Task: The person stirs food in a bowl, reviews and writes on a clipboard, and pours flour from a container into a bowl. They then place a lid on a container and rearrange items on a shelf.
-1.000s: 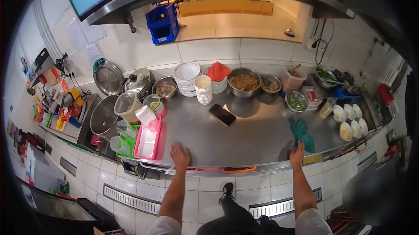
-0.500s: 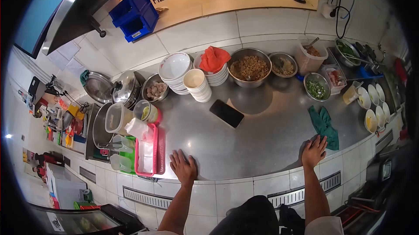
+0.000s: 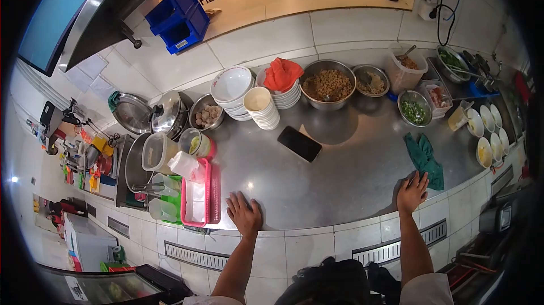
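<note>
My left hand (image 3: 244,214) rests palm down at the front edge of the steel counter (image 3: 328,192), fingers stretched out, to the right of a pink basket (image 3: 213,203) lined with white paper. Farther right, my right hand (image 3: 412,194) lies flat by the same edge, its fingers spread. Its fingertips are right beside a crumpled green cloth (image 3: 425,161). Between and beyond the hands, a black smartphone (image 3: 299,143) lies with its screen dark. Neither hand holds anything.
Along the back stand stacked white bowls (image 3: 231,87), paper cups (image 3: 260,109), a red cloth (image 3: 281,74) and a bowl of brown crumbly food (image 3: 327,87). Chopped greens (image 3: 413,110) fill a bowl at right, near small white dishes (image 3: 484,152). Lidded pots (image 3: 168,113) stand left.
The whole view has shifted slightly, so things sit a little farther right in it. Both hands stay flat at the counter's edge.
</note>
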